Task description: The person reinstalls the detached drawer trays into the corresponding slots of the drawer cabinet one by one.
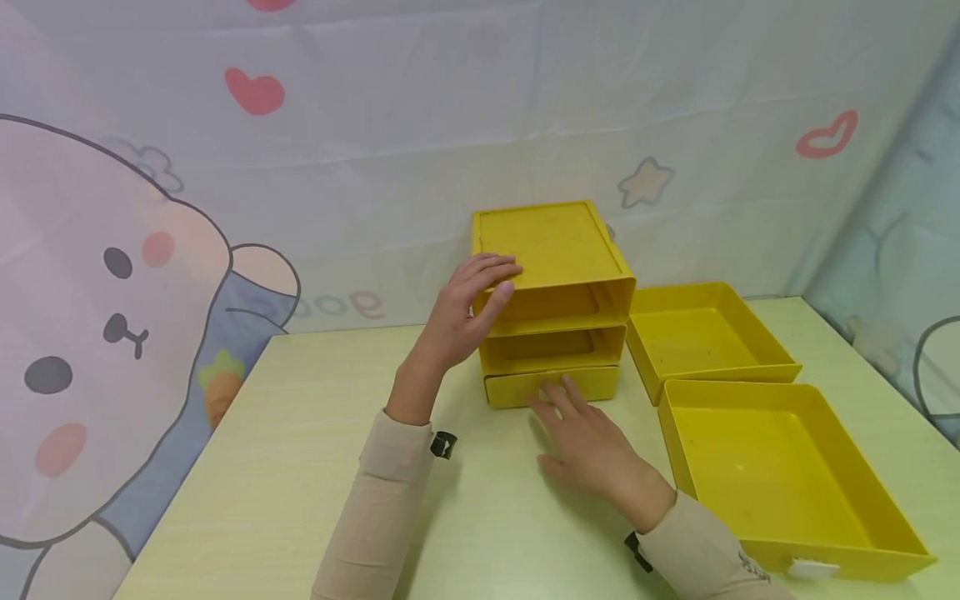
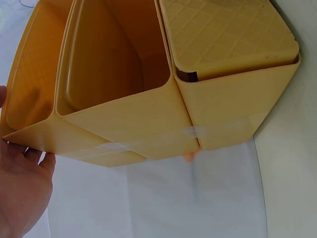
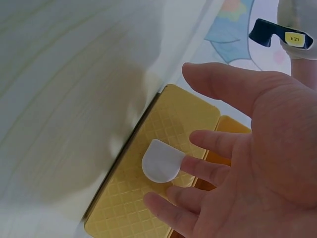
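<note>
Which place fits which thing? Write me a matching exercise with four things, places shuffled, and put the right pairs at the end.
1. left hand
2. right hand
3. bottom drawer
4. nearer loose drawer

A. fitted at the base of the cabinet
B. on the table, apart from the cabinet
C. on the cabinet's top
D. fingers by the white tab

Pairs: 1-C, 2-D, 3-A, 4-B

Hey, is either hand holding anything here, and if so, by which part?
Nothing is plainly held. The left hand rests on the yellow cabinet at its top front corner; the right hand touches the bottom drawer by its white tab without gripping.
</note>
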A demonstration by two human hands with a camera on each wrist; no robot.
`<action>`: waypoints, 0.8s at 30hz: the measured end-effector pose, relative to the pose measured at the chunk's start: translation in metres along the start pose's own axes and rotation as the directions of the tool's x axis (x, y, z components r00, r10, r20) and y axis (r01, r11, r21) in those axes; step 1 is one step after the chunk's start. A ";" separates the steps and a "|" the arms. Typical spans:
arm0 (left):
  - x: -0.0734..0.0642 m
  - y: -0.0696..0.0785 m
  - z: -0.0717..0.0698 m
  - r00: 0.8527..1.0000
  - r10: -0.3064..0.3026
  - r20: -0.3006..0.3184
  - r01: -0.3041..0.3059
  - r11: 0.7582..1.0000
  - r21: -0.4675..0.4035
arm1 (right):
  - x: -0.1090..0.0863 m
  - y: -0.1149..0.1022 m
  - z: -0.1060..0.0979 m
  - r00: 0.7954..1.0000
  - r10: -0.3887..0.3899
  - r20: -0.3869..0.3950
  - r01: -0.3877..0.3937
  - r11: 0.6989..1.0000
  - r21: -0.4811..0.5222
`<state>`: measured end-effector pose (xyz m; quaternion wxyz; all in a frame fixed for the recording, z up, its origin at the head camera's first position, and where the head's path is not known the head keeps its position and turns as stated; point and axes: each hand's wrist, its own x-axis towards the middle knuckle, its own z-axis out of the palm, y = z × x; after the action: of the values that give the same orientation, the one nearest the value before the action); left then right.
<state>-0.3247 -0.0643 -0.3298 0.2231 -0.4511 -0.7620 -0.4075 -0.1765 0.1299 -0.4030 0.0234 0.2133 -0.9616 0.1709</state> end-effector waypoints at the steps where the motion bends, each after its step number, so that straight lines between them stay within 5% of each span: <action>1: 0.000 0.000 0.000 1.000 0.002 0.000 -0.002 1.000 0.000 | 0.000 0.000 0.000 1.000 -0.003 -0.004 0.003 1.000 0.002; 24: -0.001 -0.001 -0.001 1.000 0.008 0.009 -0.008 1.000 -0.001 | -0.002 -0.001 -0.006 1.000 -0.006 -0.004 0.006 0.999 0.036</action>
<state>-0.3254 -0.0657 -0.3304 0.2210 -0.4562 -0.7611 -0.4047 -0.1748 0.1317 -0.3971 0.0218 0.2163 -0.9577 0.1884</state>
